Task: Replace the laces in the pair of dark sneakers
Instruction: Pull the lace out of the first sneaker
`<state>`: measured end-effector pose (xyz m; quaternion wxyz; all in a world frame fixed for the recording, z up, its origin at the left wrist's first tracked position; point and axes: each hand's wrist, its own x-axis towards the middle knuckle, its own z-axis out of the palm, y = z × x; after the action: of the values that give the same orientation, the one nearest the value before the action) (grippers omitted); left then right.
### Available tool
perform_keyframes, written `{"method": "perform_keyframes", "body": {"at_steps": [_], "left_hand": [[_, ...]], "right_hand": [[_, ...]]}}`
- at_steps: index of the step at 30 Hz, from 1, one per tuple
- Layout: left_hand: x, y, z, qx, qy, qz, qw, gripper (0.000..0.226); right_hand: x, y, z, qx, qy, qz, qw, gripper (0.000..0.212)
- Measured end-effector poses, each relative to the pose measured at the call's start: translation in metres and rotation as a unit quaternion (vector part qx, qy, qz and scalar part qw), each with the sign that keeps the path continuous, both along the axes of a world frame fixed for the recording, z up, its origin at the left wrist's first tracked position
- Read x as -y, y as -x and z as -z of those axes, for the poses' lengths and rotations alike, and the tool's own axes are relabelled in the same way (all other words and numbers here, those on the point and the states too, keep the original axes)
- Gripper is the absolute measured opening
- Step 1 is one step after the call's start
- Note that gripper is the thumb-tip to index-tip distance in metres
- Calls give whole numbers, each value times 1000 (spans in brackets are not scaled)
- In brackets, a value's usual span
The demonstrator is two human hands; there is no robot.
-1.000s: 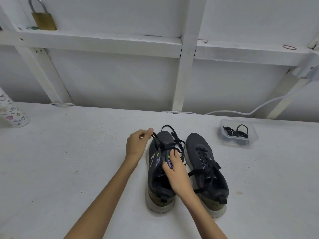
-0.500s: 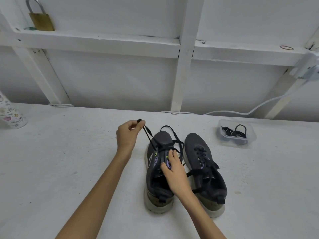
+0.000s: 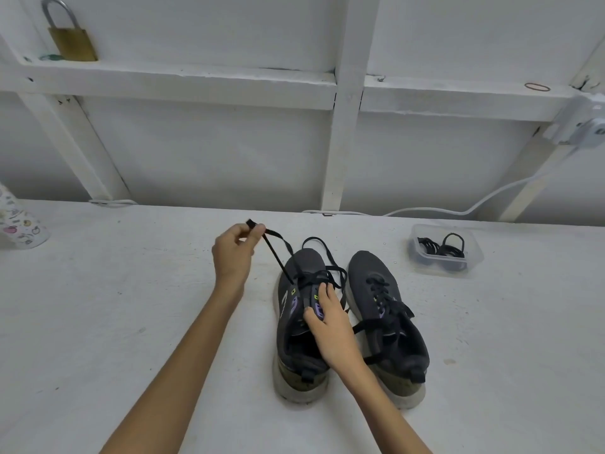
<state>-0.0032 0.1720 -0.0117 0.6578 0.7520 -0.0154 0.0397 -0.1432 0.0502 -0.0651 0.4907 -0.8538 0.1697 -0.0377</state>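
Observation:
Two dark sneakers stand side by side on the white table, toes away from me. The left sneaker point(image 3: 299, 342) has its black lace point(image 3: 278, 253) partly pulled out and loose over the toe. My left hand point(image 3: 234, 253) pinches one end of that lace and holds it taut, up and to the left of the shoe. My right hand point(image 3: 327, 326) rests on the left sneaker's tongue and eyelets, pressing it down. The right sneaker point(image 3: 388, 326) is still laced, its lace ends hanging loose.
A clear plastic tub point(image 3: 443, 250) with coiled black laces sits at the back right. A white cable point(image 3: 425, 209) runs along the wall. A patterned bottle point(image 3: 18, 221) lies at the far left edge. A brass padlock point(image 3: 70, 37) stands on the ledge above.
My left hand has drawn the lace end further up and left, away from the shoe, pulling more lace out. My right hand has stayed on the tongue.

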Motion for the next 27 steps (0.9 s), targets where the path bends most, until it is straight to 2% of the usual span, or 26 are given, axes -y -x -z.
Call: {"method": "perform_keyframes", "body": {"at_steps": [2,5,8,11,13,16,20,23,27], "left_hand": [[0,3,-3,-24,-11,22,999,21],[5,22,18,-104,-70,120,985,24],[9,35,48,-99,-160,201,961,23],[10,24,44,-47,-177,146,972,25],[8,12,22,-18,-106,68,992,15],[4,3,-4,16,-21,-9,1000,12],[4,13,6,-59,-58,68,994,23],[6,31,35,-110,-125,168,972,29],[8,30,55,-55,-206,168,962,23]], "right_hand": [[0,-1,2,-9,0,6,1000,54],[2,-1,2,15,1,-1,1000,33],[2,-1,2,27,6,-7,1000,41],[2,-1,5,30,-5,-2,1000,38],[2,0,5,40,-19,1,999,12],[2,0,5,51,-16,2,999,4],[2,-1,5,64,-16,1,998,8],[1,-2,4,70,-13,1,997,8],[1,-2,4,67,-14,0,998,8]]}}
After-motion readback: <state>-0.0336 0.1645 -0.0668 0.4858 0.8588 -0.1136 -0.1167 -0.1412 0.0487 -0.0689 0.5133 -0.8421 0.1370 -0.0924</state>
